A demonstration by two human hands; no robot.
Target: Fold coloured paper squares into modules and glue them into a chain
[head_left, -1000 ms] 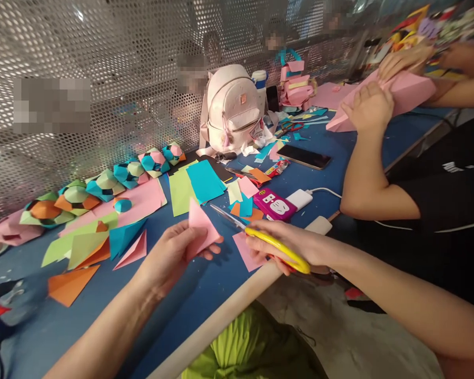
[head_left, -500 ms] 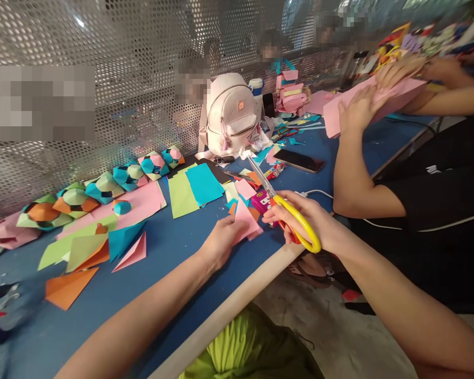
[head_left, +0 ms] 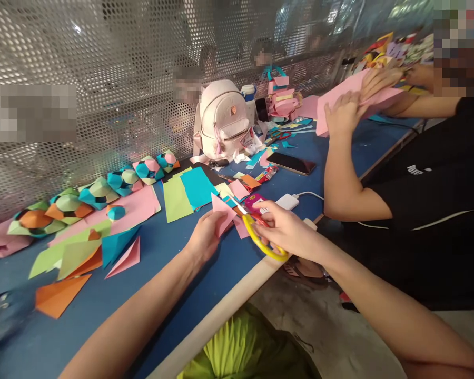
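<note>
L hand (head_left: pixel 204 231) pinches pink ppr (head_left: pixel 223 215), R hand (head_left: pixel 288 225) holds scissors (head_left: pixel 252 231) & part-hides purple block (head_left: pixel 254 199), prob. adapter.

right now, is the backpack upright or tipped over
Upright: the backpack stands on the table, its rounded top uppermost.

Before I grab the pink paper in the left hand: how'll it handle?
The pink paper likely weighs little: it looks small and thin. Probably fairly stiff: its tip stands up without drooping. Being thin, it may crease if squeezed.
</note>
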